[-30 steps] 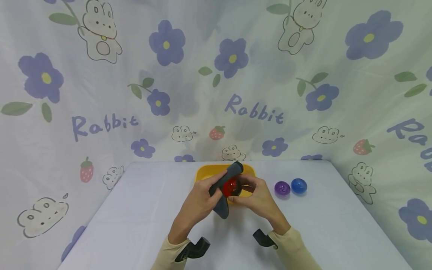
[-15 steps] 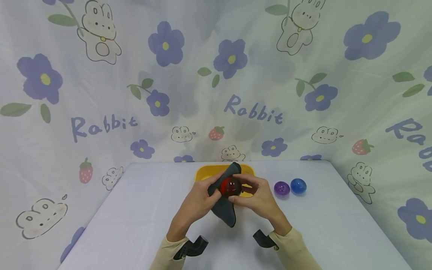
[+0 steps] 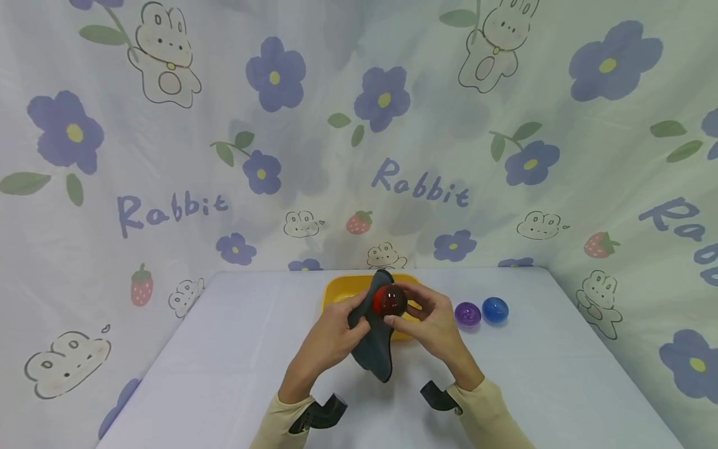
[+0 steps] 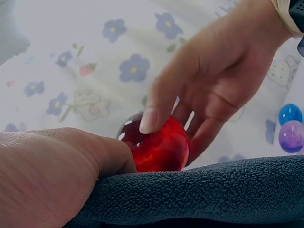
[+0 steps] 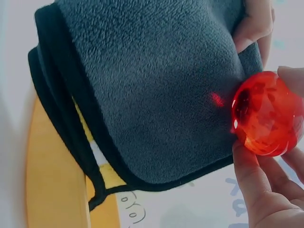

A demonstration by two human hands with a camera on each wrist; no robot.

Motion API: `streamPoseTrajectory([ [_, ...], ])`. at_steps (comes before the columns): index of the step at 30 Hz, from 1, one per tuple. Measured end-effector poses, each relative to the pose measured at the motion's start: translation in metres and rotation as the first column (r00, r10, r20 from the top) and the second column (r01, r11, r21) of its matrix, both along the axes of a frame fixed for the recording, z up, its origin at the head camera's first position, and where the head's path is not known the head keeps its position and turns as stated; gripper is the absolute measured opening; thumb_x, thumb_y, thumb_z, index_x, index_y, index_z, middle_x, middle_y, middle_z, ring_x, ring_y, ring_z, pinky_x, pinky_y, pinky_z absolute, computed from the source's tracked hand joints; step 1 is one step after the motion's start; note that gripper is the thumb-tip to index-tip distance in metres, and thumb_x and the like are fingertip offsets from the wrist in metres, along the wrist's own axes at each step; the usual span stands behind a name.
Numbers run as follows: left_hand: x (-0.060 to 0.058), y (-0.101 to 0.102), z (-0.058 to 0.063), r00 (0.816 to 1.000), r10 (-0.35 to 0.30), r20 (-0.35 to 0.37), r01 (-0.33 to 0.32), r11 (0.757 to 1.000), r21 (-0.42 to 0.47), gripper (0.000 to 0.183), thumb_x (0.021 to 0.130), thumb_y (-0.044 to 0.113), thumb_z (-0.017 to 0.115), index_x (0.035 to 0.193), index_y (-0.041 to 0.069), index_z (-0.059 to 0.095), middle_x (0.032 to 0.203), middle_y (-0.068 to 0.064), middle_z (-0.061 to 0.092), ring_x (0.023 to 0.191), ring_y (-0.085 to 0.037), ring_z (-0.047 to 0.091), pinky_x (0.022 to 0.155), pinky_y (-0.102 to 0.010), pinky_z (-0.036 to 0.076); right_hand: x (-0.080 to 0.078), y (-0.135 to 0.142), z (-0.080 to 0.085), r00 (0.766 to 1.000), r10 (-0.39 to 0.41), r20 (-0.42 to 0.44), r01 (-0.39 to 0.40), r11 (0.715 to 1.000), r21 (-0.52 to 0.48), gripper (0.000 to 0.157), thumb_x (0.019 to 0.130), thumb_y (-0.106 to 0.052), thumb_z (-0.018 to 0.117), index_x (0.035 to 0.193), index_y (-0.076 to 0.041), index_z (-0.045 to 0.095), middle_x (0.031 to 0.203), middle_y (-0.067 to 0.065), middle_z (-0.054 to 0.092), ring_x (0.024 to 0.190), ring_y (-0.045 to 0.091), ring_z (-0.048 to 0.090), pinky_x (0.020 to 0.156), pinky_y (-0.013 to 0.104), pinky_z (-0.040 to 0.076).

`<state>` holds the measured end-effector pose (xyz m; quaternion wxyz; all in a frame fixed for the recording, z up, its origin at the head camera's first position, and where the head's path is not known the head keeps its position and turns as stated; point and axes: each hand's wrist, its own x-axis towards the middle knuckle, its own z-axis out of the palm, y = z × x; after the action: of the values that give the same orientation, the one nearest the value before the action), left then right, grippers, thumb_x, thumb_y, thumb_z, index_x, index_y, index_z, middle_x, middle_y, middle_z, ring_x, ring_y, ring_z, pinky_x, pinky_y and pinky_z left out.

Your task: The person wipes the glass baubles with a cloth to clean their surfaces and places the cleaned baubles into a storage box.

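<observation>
My left hand point(image 3: 335, 327) grips a dark grey towel point(image 5: 156, 95) with black edging, folded over and hanging down in front of a yellow basin. In the right wrist view the towel's fleecy face and a corner loop show. My right hand point(image 3: 434, 321) pinches a clear red ball point(image 3: 391, 300) between thumb and fingers, above the basin's front part. The ball point(image 4: 164, 147) lies against the towel, and the left thumb point(image 4: 114, 154) is close beside it in the left wrist view. Part of the left hand's fingers is hidden behind the towel.
The yellow basin point(image 3: 335, 288) stands at the table's back middle, partly covered by the hands and towel. To its right, a purple ball point(image 3: 468, 315) and a blue ball point(image 3: 495, 310) sit side by side on the white table point(image 3: 224, 349). A patterned curtain point(image 3: 314, 137) hangs behind.
The towel has turned so that more of its broad face shows and its lower end hangs further down. The red ball has shifted slightly right and up, with the right hand.
</observation>
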<state>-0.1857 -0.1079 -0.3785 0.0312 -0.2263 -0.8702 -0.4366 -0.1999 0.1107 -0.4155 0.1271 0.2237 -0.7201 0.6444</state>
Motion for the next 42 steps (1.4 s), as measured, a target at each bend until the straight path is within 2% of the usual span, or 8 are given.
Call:
streamPoseTrajectory([
  [6,0.002,0.001,0.001,1.0,0.003,0.027,-0.003,1.0,-0.005,0.059,0.093,0.007,0.057,0.151,0.003,0.051,0.097,-0.01,0.064,0.051,-0.004,0.047,0.047,-0.019,0.039,-0.003,0.003,-0.001,0.999,-0.015,0.028,0.015,1.0,-0.006,0.058,0.08,-0.005,0.085,0.134,-0.006,0.065,0.136,0.016,0.066,0.122,0.03,0.068,0.1,0.035,0.055],
  [11,0.004,0.002,0.003,1.0,0.002,0.026,-0.002,1.0,-0.011,0.057,0.094,0.006,0.057,0.15,0.002,0.052,0.087,-0.008,0.059,0.049,-0.005,0.05,0.046,-0.018,0.039,-0.004,0.005,-0.002,0.998,-0.044,0.054,0.043,0.999,0.008,0.058,0.081,-0.006,0.085,0.135,-0.005,0.064,0.135,0.016,0.067,0.127,0.034,0.065,0.102,0.039,0.054],
  [15,0.006,0.002,0.004,0.999,-0.002,0.034,0.002,1.0,-0.001,0.056,0.094,0.007,0.057,0.15,0.003,0.053,0.095,-0.011,0.067,0.05,-0.006,0.055,0.046,-0.017,0.042,-0.006,0.006,-0.004,0.994,-0.091,0.059,0.088,0.995,0.052,0.06,0.082,-0.011,0.085,0.137,-0.005,0.063,0.133,0.015,0.069,0.125,0.034,0.066,0.103,0.04,0.055],
  [19,0.007,0.002,0.005,1.0,0.007,0.027,-0.007,1.0,0.003,0.055,0.094,0.007,0.057,0.149,0.004,0.054,0.112,-0.015,0.072,0.057,-0.007,0.061,0.049,-0.019,0.048,-0.008,0.008,-0.007,0.994,-0.098,0.057,0.093,0.992,0.085,0.062,0.082,-0.013,0.085,0.139,-0.003,0.062,0.129,0.014,0.071,0.119,0.032,0.067,0.1,0.033,0.057],
  [23,0.009,0.002,0.007,1.0,0.024,0.015,-0.024,1.0,0.006,0.054,0.094,0.006,0.057,0.148,0.006,0.056,0.11,-0.015,0.073,0.06,-0.008,0.061,0.049,-0.02,0.047,-0.009,0.007,-0.007,0.994,-0.07,0.079,0.061,0.992,0.11,0.06,0.083,-0.015,0.084,0.139,-0.004,0.063,0.127,0.014,0.072,0.114,0.031,0.069,0.098,0.032,0.057],
  [28,0.011,0.002,0.01,0.999,0.034,-0.013,-0.034,0.999,0.015,0.053,0.094,0.005,0.058,0.147,0.01,0.059,0.101,-0.011,0.07,0.052,-0.007,0.05,0.046,-0.019,0.04,-0.008,0.005,-0.007,0.994,-0.025,0.105,0.01,0.989,0.145,0.056,0.083,-0.016,0.085,0.136,-0.009,0.066,0.127,0.015,0.072,0.109,0.028,0.072,0.103,0.043,0.056],
  [34,0.012,0.001,0.011,0.997,0.033,-0.067,-0.032,0.999,0.025,0.053,0.093,0.003,0.058,0.145,0.013,0.061,0.086,-0.006,0.061,0.048,-0.002,0.038,0.048,-0.019,0.038,-0.005,0.0,-0.008,0.997,0.022,0.076,-0.034,0.986,0.161,0.05,0.082,-0.015,0.085,0.129,-0.013,0.07,0.119,0.012,0.072,0.097,0.022,0.071,0.099,0.034,0.058],
  [42,0.008,-0.001,0.008,0.991,0.022,-0.129,-0.019,0.999,0.027,0.05,0.093,0.001,0.059,0.142,0.01,0.063,0.105,-0.01,0.07,0.058,-0.006,0.048,0.054,-0.02,0.043,-0.001,-0.006,-0.007,0.994,0.073,0.084,-0.086,0.983,0.161,0.051,0.08,-0.017,0.087,0.128,-0.017,0.069,0.121,0.01,0.074,0.1,0.022,0.073,0.099,0.035,0.058],
])
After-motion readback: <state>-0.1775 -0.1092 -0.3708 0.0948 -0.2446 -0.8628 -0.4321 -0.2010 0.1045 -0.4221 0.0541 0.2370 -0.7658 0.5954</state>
